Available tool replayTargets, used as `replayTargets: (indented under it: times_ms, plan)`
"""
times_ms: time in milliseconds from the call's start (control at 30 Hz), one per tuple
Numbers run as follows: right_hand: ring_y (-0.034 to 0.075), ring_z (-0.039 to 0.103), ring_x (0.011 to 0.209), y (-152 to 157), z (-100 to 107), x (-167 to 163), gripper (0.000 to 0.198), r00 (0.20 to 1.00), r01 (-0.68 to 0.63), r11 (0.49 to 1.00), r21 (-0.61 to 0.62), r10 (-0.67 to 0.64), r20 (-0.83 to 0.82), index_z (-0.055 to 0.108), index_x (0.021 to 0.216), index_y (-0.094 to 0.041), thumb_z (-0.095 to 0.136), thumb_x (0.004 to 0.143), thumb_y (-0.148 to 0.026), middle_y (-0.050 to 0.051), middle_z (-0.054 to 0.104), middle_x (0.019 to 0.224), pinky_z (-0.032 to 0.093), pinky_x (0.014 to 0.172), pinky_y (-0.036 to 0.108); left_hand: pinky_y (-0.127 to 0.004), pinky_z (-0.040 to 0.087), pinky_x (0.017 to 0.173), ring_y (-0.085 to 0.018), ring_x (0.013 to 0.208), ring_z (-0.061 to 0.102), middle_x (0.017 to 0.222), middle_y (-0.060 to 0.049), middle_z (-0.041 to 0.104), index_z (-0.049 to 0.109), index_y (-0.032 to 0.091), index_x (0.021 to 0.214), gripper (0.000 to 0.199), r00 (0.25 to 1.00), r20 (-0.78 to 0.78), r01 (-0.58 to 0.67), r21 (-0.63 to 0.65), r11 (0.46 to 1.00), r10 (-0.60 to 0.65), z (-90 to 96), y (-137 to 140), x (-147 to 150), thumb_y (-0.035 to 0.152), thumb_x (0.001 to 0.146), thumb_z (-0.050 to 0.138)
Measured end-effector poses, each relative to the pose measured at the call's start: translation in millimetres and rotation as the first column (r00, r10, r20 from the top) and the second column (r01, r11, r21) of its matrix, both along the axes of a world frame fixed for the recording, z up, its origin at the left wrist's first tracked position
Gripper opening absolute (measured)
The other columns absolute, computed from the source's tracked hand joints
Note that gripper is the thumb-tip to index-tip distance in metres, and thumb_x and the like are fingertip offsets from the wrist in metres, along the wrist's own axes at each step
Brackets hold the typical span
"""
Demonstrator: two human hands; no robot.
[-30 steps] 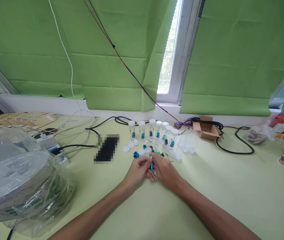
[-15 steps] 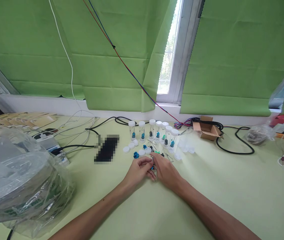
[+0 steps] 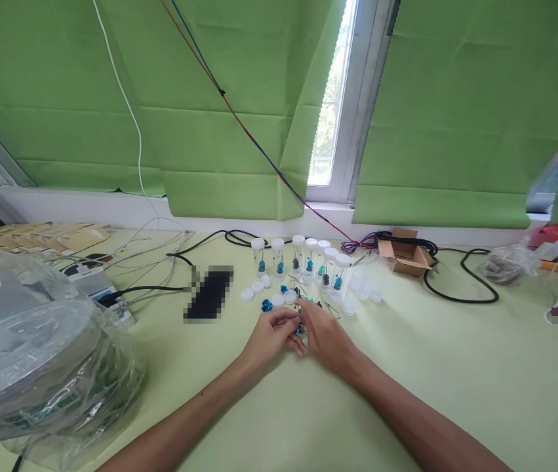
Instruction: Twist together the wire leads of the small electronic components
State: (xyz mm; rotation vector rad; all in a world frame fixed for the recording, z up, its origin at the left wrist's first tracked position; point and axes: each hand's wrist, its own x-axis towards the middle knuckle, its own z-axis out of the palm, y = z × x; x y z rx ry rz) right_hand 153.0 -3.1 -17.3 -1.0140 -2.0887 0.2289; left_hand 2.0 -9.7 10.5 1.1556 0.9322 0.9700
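Note:
My left hand point(image 3: 273, 333) and my right hand point(image 3: 328, 335) meet above the near part of the table. Between the left fingertips a small blue part point(image 3: 299, 330) shows, partly hidden by the fingers. The right fingers are closed at the top of a thin dark metal piece point(image 3: 299, 313) that stands over the blue part; its kind is too small to tell. Just beyond the hands lie a loose blue part point(image 3: 267, 305), white caps point(image 3: 290, 297) and thin bent metal rods point(image 3: 332, 310). Several clear capped vials point(image 3: 277, 261) with blue, green or black pieces stand behind them.
Empty-looking clear vials point(image 3: 368, 283) sit right of the filled ones. An open cardboard box point(image 3: 405, 255) and black cable point(image 3: 480, 301) lie farther right. At left are a large plastic-wrapped spool point(image 3: 47, 341), a blurred dark rectangle point(image 3: 210, 294) and a white power device point(image 3: 94, 283).
The view shifts very slightly. Both hands stay together on the small blue part, with barely any finger movement.

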Motion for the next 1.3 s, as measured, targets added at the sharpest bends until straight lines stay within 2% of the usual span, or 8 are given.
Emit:
replayTargets:
  times_ms: [200, 333, 467, 600, 700, 833, 1100, 1300]
  plan:
    - [0.02, 0.063, 0.085, 5.8, 3.7, 6.1, 0.025, 0.993, 0.093, 0.994, 0.065, -0.088, -0.081, 0.051, 0.115, -0.016, 0.034, 0.097, -0.015, 0.009, 0.065, 0.098, 0.05, 0.074, 0.031, -0.027, 0.051, 0.049, -0.017, 0.051, 0.066, 0.067, -0.002, 0.065, 0.065, 0.013, 0.082, 0.03, 0.998, 0.016, -0.063, 0.007, 0.998, 0.063, -0.7, 5.4, -4.6, 0.039, 0.07, 0.074]
    - [0.019, 0.062, 0.081, 9.2, 7.2, 11.4, 0.022, 0.979, 0.203, 0.975, 0.093, -0.199, -0.042, 0.054, 0.109, -0.016, 0.035, 0.097, -0.017, 0.009, 0.064, 0.093, 0.048, 0.069, 0.029, -0.027, 0.051, 0.05, -0.017, 0.051, 0.066, 0.069, -0.003, 0.066, 0.065, 0.012, 0.082, 0.031, 0.995, 0.028, -0.096, 0.012, 0.995, 0.096, -1.5, 9.2, -8.4, 0.039, 0.07, 0.075]
    - [0.018, 0.061, 0.073, 7.9, 10.9, 12.0, 0.019, 0.951, 0.292, 0.953, 0.081, -0.298, 0.085, 0.057, 0.098, -0.017, 0.037, 0.097, -0.018, 0.006, 0.063, 0.086, 0.043, 0.06, 0.025, -0.027, 0.051, 0.05, -0.017, 0.052, 0.066, 0.069, -0.002, 0.065, 0.065, 0.013, 0.08, 0.03, 0.992, 0.048, -0.117, 0.015, 0.993, 0.116, -0.8, 10.6, -10.0, 0.039, 0.07, 0.075]
    - [0.017, 0.06, 0.065, 0.8, 14.4, 6.3, 0.016, 0.914, 0.321, 0.946, 0.038, -0.32, 0.25, 0.056, 0.083, -0.018, 0.046, 0.095, -0.024, 0.005, 0.063, 0.08, 0.037, 0.054, 0.024, -0.027, 0.051, 0.051, -0.017, 0.052, 0.066, 0.068, -0.002, 0.065, 0.066, 0.013, 0.08, 0.031, 0.989, 0.06, -0.133, 0.012, 0.991, 0.133, 0.9, 11.2, -10.9, 0.04, 0.068, 0.076]
    - [0.019, 0.062, 0.066, -7.2, 16.7, -0.7, 0.016, 0.878, 0.35, 0.937, -0.002, -0.327, 0.35, 0.056, 0.083, -0.018, 0.05, 0.094, -0.028, 0.006, 0.065, 0.08, 0.037, 0.053, 0.026, -0.027, 0.052, 0.052, -0.017, 0.052, 0.066, 0.067, -0.001, 0.065, 0.066, 0.013, 0.08, 0.031, 0.987, 0.073, -0.143, 0.013, 0.99, 0.142, 0.9, 12.7, -12.6, 0.039, 0.067, 0.077]
    - [0.023, 0.067, 0.072, -17.4, 19.3, -10.4, 0.014, 0.794, 0.451, 0.889, -0.07, -0.365, 0.486, 0.056, 0.091, -0.017, 0.054, 0.092, -0.032, 0.01, 0.067, 0.086, 0.04, 0.054, 0.027, -0.028, 0.053, 0.052, -0.016, 0.052, 0.065, 0.068, -0.002, 0.065, 0.066, 0.013, 0.079, 0.031, 0.986, 0.088, -0.146, 0.02, 0.989, 0.143, -0.6, 15.3, -14.8, 0.04, 0.068, 0.076]
    - [0.027, 0.069, 0.078, -23.2, 12.1, -22.0, 0.01, 0.711, 0.54, 0.833, -0.123, -0.373, 0.596, 0.054, 0.1, -0.014, 0.049, 0.092, -0.015, 0.015, 0.064, 0.095, 0.047, 0.054, 0.03, -0.027, 0.053, 0.051, -0.017, 0.052, 0.066, 0.067, -0.002, 0.065, 0.065, 0.014, 0.078, 0.029, 0.987, 0.057, -0.155, 0.022, 0.988, 0.153, 0.5, 15.4, -14.8, 0.038, 0.068, 0.075]
    - [0.024, 0.068, 0.073, -21.1, -1.0, -22.1, 0.032, 0.678, 0.541, 0.841, -0.021, -0.421, 0.603, 0.055, 0.094, -0.016, 0.045, 0.076, 0.009, 0.015, 0.063, 0.091, 0.046, 0.051, 0.026, -0.028, 0.054, 0.05, -0.017, 0.05, 0.066, 0.067, -0.002, 0.065, 0.065, 0.014, 0.077, 0.031, 0.989, 0.042, -0.144, 0.034, 0.989, 0.143, -1.8, 17.0, -13.9, 0.04, 0.066, 0.076]
